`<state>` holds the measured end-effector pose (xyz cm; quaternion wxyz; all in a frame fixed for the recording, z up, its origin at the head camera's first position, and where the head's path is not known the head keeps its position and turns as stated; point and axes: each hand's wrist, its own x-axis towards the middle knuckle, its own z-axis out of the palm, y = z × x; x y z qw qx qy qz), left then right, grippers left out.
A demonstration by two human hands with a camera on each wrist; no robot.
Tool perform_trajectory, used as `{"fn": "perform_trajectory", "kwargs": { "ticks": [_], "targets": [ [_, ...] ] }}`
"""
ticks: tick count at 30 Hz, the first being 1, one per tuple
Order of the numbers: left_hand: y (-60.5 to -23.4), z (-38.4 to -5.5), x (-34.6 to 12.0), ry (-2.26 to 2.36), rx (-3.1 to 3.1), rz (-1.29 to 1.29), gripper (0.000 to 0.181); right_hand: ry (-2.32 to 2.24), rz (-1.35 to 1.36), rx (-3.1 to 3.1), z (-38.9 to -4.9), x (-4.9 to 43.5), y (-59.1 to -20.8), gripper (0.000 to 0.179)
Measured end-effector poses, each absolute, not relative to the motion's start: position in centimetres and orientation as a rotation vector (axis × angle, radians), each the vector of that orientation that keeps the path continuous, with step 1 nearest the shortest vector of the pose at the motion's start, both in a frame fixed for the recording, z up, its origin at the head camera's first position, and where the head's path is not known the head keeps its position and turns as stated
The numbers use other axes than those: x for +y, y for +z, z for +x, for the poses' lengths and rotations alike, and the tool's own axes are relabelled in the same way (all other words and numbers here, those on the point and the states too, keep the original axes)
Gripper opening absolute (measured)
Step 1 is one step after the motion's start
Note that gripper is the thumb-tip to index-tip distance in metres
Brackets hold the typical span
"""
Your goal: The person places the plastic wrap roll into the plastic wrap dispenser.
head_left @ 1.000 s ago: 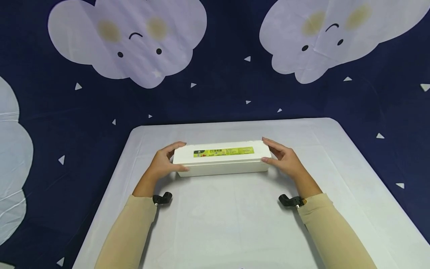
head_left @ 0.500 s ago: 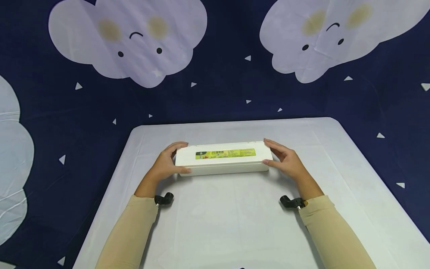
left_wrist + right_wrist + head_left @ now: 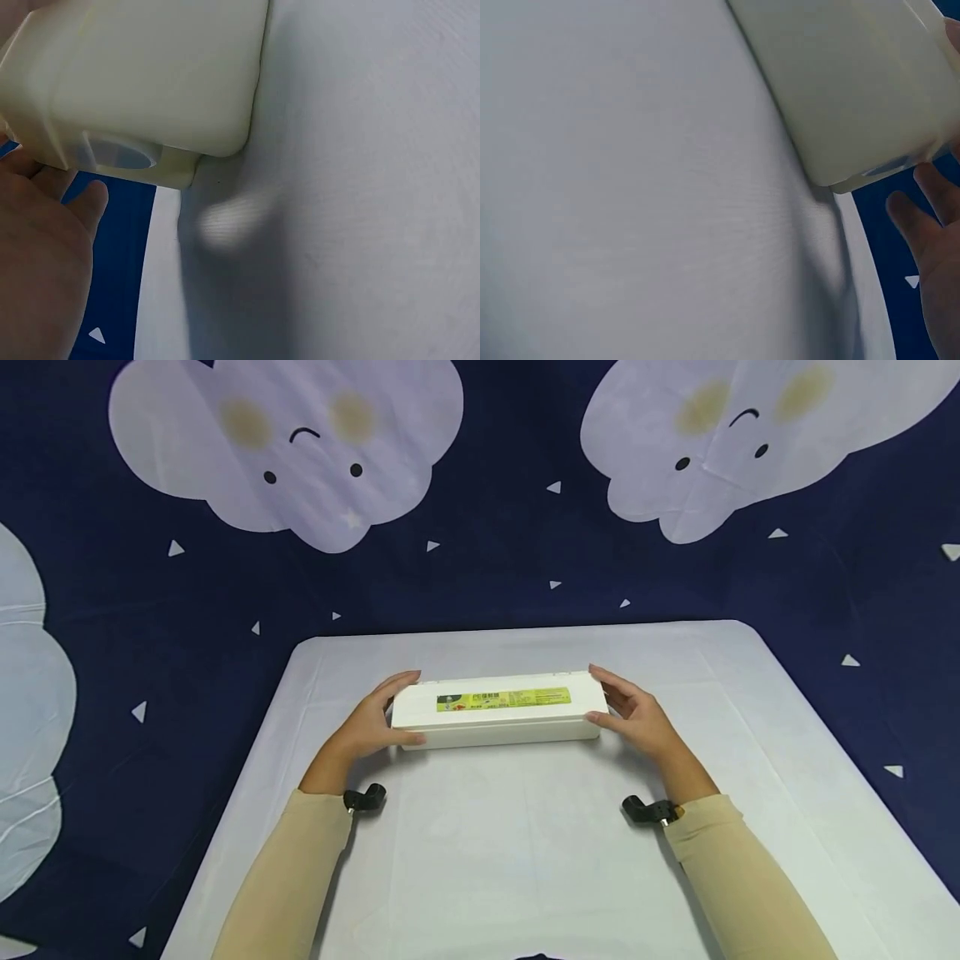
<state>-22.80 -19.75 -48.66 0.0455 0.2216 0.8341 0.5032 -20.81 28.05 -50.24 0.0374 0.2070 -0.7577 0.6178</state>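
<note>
A long white cling film box [image 3: 510, 731] with a yellow-green label stands on the white-covered table, its long side facing me. My left hand [image 3: 367, 722] holds its left end, thumb along the front and fingers round the back. At the opposite end my right hand [image 3: 633, 714] grips it likewise, with the thumb near the front top edge. In the left wrist view the box end [image 3: 150, 67] shows a rounded recess, and some fingers sit behind it. The right wrist view shows the box [image 3: 855, 90] with the right fingers at its end. The inside of the box is hidden.
The white table cover [image 3: 480, 852] reaches out on all sides of the box. Behind the table hangs a dark blue cloth [image 3: 495, 585] with clouds and small triangles. A black wrist camera [image 3: 365, 797] sits on the left wrist, another [image 3: 647, 810] on the right.
The box has shifted slightly to the right and its top has tipped a little toward me, both hands moving with it. Over the last half second it has hardly moved.
</note>
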Motion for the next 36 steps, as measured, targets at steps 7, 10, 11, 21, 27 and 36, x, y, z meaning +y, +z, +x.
{"fn": "perform_trajectory", "kwargs": {
  "ticks": [7, 10, 11, 21, 27, 36],
  "targets": [
    [-48.7, -22.6, -19.9, 1.482, 2.582, 0.715, 0.118, 1.879, 0.626, -2.358, -20.6, 28.1, -50.6, 0.081],
    [-48.9, -22.5, -19.8, 1.501, 2.593, 0.729, 0.118, 1.869, 0.643, -2.354, -20.5, 28.2, -50.7, 0.081],
    [-49.0, -22.4, -19.8, 1.503, 2.597, 0.731, 0.118, 1.869, 0.647, -2.352, -20.5, 28.2, -50.7, 0.081],
    [-48.5, -22.1, -20.1, 1.51, 2.597, 0.733, 0.111, 1.843, 0.616, -2.38, -20.2, 29.0, -49.6, 0.086],
    [-47.4, -22.9, -20.8, 1.453, 2.584, 0.664, 0.094, 1.72, 0.57, -2.512, -21.4, 29.3, -48.2, 0.076],
    [-45.7, -25.3, -21.1, 1.239, 2.499, 0.457, 0.085, 1.163, 0.568, -2.955, -23.7, 30.1, -45.4, 0.074]
  ]
}}
